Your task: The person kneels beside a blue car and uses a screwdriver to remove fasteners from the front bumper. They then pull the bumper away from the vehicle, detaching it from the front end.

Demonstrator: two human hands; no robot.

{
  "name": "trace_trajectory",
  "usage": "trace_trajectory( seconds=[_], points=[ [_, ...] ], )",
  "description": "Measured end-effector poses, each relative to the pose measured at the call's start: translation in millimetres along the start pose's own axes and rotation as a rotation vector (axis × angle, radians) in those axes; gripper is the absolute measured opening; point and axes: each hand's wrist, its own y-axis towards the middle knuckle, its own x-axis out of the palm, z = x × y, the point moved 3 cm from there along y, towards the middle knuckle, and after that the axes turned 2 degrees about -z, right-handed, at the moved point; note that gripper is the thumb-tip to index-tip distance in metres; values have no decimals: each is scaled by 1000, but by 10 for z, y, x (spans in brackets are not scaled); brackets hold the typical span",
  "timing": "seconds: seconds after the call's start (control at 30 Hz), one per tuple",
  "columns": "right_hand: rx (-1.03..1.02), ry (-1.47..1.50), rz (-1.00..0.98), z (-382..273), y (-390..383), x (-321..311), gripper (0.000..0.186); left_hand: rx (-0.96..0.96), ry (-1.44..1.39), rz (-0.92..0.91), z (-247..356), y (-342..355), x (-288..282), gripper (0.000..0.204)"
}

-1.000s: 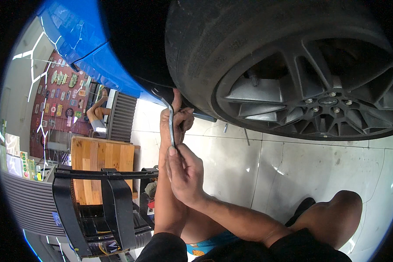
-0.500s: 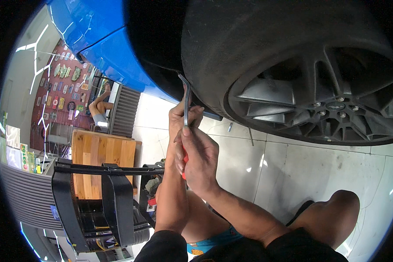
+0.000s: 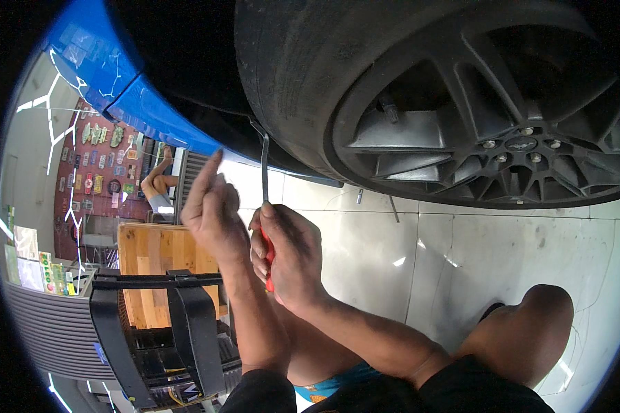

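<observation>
My right hand (image 3: 291, 251) is closed round the red handle of a pry tool (image 3: 266, 168), its thumb pressed at the base of the shaft. The flat metal shaft points upward and bends near its end, which reaches the dark gap beside the black tyre (image 3: 289, 76). Whether the tip touches anything in there I cannot tell. To the left of the tool, my left hand (image 3: 215, 210) is raised with the index finger stretched out and the other fingers partly curled, slightly blurred. Nothing shows in it. Its fingertip comes close to the lower edge of the blue car body (image 3: 162, 113).
A dark spoked wheel rim (image 3: 455, 131) fills the upper right. On the pale tiled floor (image 3: 365, 275) lies a thin metal rod (image 3: 394, 208). At left stand a black-framed cart (image 3: 193, 330) and a wooden surface (image 3: 165, 255). Another person's bare legs (image 3: 157, 182) show farther back.
My left hand has come away from the tool and moved left, its index finger now extended. The right hand and tool have shifted left and slightly down in view; more of the wheel shows.
</observation>
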Motion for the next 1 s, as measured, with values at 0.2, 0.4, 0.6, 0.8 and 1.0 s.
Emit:
trace_trajectory(
  seconds=[0.2,0.4,0.6,0.8,1.0],
  points=[
    [-148,-105,31,5,28,-57,28,31,144,-265,546,34,321,70],
    [-244,-272,6,4,34,-154,21,17,141,-347,501,113,497,76],
    [-219,-411,15,39,123,-297,19,69,175,-338,617,202,550,69],
    [-357,-585,-3,55,155,-298,15,50,211,-274,589,79,542,73],
    [-183,-564,-26,228,197,-384,26,-16,135,-296,673,194,405,65]
  ],
)
